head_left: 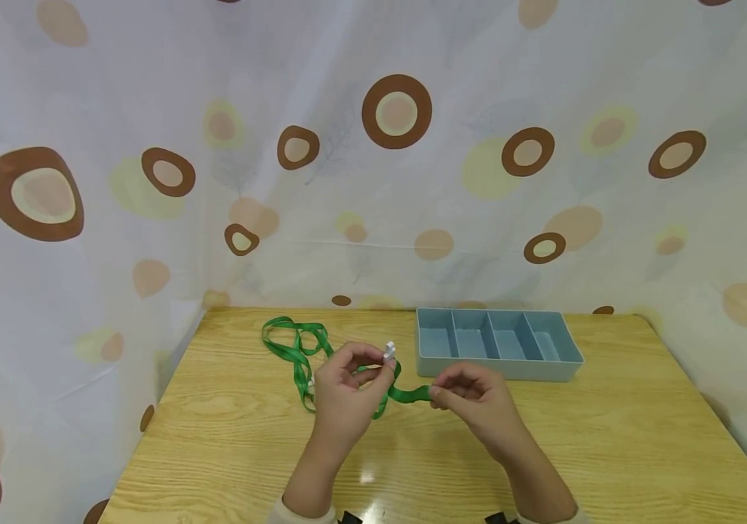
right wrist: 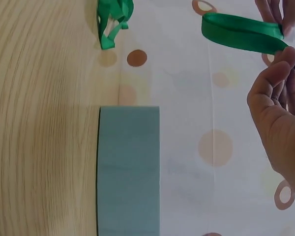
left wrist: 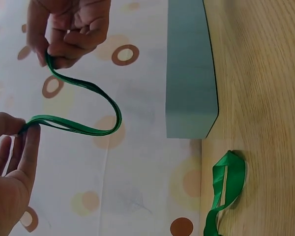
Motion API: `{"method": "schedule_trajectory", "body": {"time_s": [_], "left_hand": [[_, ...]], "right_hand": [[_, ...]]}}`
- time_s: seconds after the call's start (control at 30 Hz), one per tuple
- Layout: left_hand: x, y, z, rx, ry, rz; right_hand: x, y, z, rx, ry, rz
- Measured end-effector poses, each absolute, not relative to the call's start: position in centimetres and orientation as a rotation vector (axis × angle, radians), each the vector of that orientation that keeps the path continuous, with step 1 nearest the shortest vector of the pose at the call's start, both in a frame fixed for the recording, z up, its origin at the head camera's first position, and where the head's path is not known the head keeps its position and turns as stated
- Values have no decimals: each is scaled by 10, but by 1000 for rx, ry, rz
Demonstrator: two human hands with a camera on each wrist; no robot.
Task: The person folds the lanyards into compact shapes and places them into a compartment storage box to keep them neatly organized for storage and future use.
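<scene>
My left hand [head_left: 347,386] pinches a green flat ribbon, which looks like a lanyard strap, between thumb and fingers. A small white plastic piece [head_left: 389,351] sticks up at its fingertips. To its right, my right hand [head_left: 474,397] pinches the same green ribbon [head_left: 410,396]. The stretch between the hands sags in a loop, and the left wrist view shows its layers lying together [left wrist: 88,84]. More green ribbon [head_left: 294,354] lies in loose loops on the table, partly hidden behind the left hand.
A blue-grey tray [head_left: 500,369] with several compartments stands on the wooden table [head_left: 229,444], just beyond the right hand. Behind the table hangs a pale curtain [head_left: 321,276] with brown and yellow rounds.
</scene>
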State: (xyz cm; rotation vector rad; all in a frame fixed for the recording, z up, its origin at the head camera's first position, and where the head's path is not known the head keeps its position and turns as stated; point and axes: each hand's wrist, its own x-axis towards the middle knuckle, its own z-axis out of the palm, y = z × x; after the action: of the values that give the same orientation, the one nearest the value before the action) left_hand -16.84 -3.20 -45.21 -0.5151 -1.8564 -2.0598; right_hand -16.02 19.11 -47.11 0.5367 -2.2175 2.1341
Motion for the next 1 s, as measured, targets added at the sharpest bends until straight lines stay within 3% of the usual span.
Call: {"method": "schedule_trajectory", "body": {"time_s": [0.73, 1.0], "left_hand": [[-158, -16, -454, -641, -1939, -2100], [-159, -16, -456, -667, -1935, -2059]], "right_hand": [[-154, 174, -463, 568, -2063, 2221], [-154, 180, -462, 451, -2110, 2182]]}}
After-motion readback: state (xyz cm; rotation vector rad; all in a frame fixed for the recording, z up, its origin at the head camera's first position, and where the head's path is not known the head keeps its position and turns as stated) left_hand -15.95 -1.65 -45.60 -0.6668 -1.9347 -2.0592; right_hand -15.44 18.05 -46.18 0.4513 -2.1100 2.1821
